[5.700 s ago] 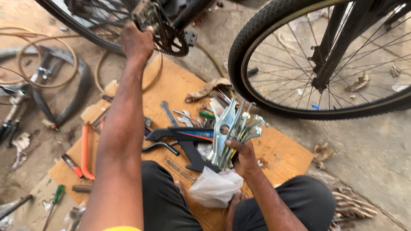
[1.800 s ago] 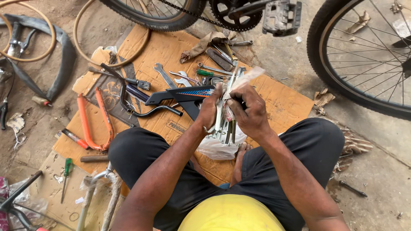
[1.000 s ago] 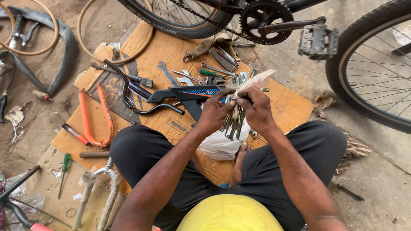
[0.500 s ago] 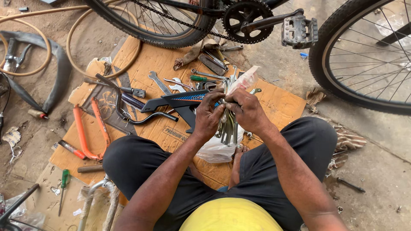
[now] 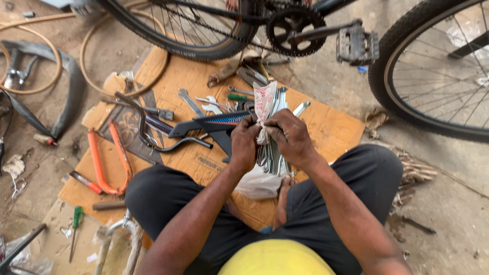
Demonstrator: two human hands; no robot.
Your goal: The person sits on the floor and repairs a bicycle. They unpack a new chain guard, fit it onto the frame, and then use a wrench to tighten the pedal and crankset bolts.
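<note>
- Head view: the left hand [image 5: 243, 145] and right hand [image 5: 291, 137] meet above the lap, both closed around a bundle of flat metal tools [image 5: 274, 153] held upright, its top wrapped in a printed plastic wrapper [image 5: 264, 104].
- The right hand's fingertips pinch the wrapper, seemingly to peel it; the left hand steadies the bundle from the side.
- A white plastic bag [image 5: 260, 182] hangs below the bundle, touching the knees.
- The bundle sits over a sheet of cardboard [image 5: 331, 127] strewn with spanners [image 5: 191, 102].
- Outdoors on dusty ground; a bicycle pedal [image 5: 356, 46] and 2 wheels stand near.
</note>
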